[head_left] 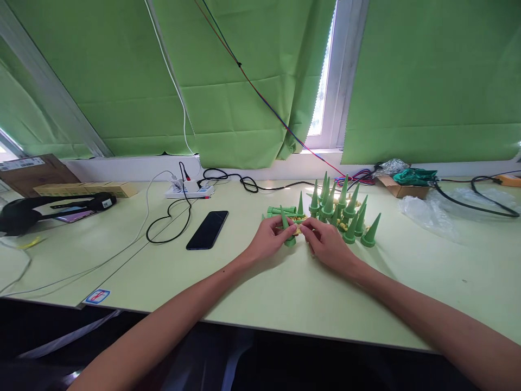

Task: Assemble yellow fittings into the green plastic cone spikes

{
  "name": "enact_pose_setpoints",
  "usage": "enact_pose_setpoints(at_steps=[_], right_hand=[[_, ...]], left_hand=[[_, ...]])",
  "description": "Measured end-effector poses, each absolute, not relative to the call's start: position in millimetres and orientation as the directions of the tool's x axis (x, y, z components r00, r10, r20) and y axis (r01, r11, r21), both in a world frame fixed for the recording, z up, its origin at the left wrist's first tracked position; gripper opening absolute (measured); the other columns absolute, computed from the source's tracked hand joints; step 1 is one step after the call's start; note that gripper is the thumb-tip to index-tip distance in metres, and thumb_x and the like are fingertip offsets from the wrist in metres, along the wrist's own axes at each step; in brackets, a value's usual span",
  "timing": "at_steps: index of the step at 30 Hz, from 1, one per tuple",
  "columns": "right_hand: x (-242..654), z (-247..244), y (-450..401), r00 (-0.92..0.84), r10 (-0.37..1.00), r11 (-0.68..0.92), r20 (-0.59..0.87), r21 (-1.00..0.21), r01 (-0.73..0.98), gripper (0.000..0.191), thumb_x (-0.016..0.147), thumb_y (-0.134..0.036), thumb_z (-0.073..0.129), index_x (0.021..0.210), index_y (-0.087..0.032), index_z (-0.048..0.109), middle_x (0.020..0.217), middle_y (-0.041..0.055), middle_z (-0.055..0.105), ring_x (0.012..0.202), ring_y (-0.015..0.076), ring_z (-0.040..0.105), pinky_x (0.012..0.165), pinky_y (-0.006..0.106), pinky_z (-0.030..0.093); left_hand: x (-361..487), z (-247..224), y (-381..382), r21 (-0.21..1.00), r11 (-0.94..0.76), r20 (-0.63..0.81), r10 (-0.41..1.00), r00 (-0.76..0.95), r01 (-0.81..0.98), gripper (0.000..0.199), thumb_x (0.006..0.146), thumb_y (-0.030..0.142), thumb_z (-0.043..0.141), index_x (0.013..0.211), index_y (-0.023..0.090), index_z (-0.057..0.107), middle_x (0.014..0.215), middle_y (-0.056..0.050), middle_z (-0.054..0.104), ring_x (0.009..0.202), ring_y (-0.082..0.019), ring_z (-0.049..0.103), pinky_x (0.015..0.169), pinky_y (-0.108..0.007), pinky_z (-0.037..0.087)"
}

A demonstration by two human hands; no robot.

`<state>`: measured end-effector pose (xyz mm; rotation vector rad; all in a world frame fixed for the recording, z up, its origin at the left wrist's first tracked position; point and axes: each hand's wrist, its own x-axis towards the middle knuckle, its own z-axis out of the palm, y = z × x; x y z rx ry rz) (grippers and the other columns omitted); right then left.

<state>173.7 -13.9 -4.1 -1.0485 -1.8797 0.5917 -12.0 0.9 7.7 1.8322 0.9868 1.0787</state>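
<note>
My left hand (269,239) is closed around a green plastic cone (284,220) with a wide round base, its tip pointing up. Close beside it, my right hand (323,243) is pinched near the cone, fingertips at a small yellowish piece (297,230) too small to make out. Just beyond and to the right of my hands stands a cluster of similar green cones (328,205), upright, with yellowish bits among them. A few green tube-like pieces (280,210) lie on their sides behind my left hand.
A black phone (207,230) lies left of my hands. Behind it are a power strip (190,190) and black cables (249,183). A headset (57,209) rests at far left. A cardboard box (401,187) and clear plastic bags (429,216) lie at right. The table's front edge (317,338) runs below my forearms.
</note>
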Motion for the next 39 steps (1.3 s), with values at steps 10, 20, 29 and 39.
enact_pose_setpoints(at_steps=[10, 20, 29, 39], right_hand=[[173.8, -8.6, -8.6, -0.262, 0.822, 0.563, 0.505, -0.657, 0.500, 0.037, 0.101, -0.038, 0.040, 0.069, -0.021, 0.047, 0.060, -0.0021, 0.050, 0.056, 0.0137, 0.043, 0.058, 0.027, 0.033], [173.5, -9.2, -7.9, -0.259, 0.821, 0.565, 0.509, -0.656, 0.500, 0.038, 0.102, -0.039, 0.039, 0.070, -0.021, 0.048, 0.061, -0.0019, 0.050, 0.056, 0.0137, 0.042, 0.057, 0.027, 0.033], [174.2, -5.2, -13.2, -0.281, 0.831, 0.557, 0.480, -0.706, 0.439, 0.021, 0.100, -0.034, 0.045, 0.091, -0.019, 0.058, 0.075, 0.0002, 0.061, 0.061, 0.0140, 0.052, 0.062, 0.027, 0.040], [175.5, -8.1, -10.5, -0.301, 0.816, 0.578, 0.494, -0.672, 0.463, 0.030, 0.101, -0.035, 0.042, 0.074, -0.021, 0.047, 0.063, -0.0031, 0.048, 0.057, 0.0135, 0.040, 0.057, 0.027, 0.032]], left_hand=[[-11.3, 9.2, -0.6, 0.863, -0.427, 0.322, 0.877, 0.356, 0.271, 0.037, 0.089, 0.051, 0.063, 0.087, 0.015, 0.068, 0.070, -0.002, 0.061, 0.056, -0.011, 0.048, 0.051, -0.025, 0.033], [-10.9, 9.3, -0.7, 0.879, -0.413, 0.317, 0.880, 0.354, 0.240, 0.034, 0.089, 0.048, 0.064, 0.086, 0.014, 0.066, 0.076, -0.004, 0.064, 0.061, -0.012, 0.051, 0.055, -0.025, 0.037], [-12.1, 11.6, 2.0, 0.893, -0.399, 0.328, 0.893, 0.308, 0.207, 0.032, 0.089, 0.046, 0.064, 0.084, 0.015, 0.065, 0.077, -0.004, 0.064, 0.061, -0.011, 0.050, 0.055, -0.024, 0.035], [-13.0, 11.9, 0.1, 0.879, -0.408, 0.316, 0.885, 0.342, 0.246, 0.031, 0.088, 0.046, 0.065, 0.083, 0.015, 0.065, 0.068, 0.000, 0.057, 0.055, -0.009, 0.042, 0.052, -0.024, 0.031]])
